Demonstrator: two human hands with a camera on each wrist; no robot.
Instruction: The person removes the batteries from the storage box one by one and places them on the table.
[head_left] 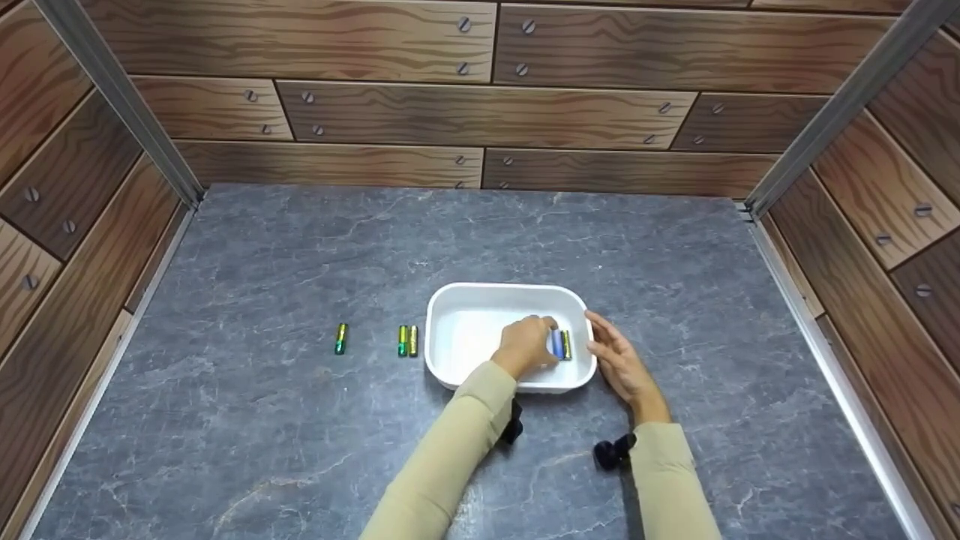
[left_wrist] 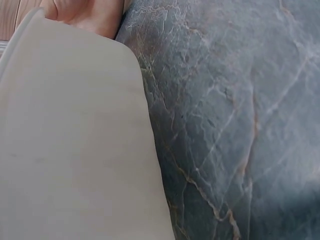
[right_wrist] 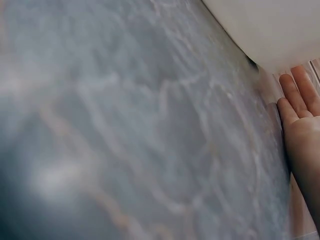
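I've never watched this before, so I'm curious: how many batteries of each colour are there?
Green-and-yellow batteries: 2
Gold-toned batteries: 2
Blue battery: 1
Total in view: 5; the left hand may hide more.

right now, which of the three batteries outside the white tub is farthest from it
The green-and-gold battery lying by itself, leftmost in the head view; the other two batteries lie side by side, close to the tub.
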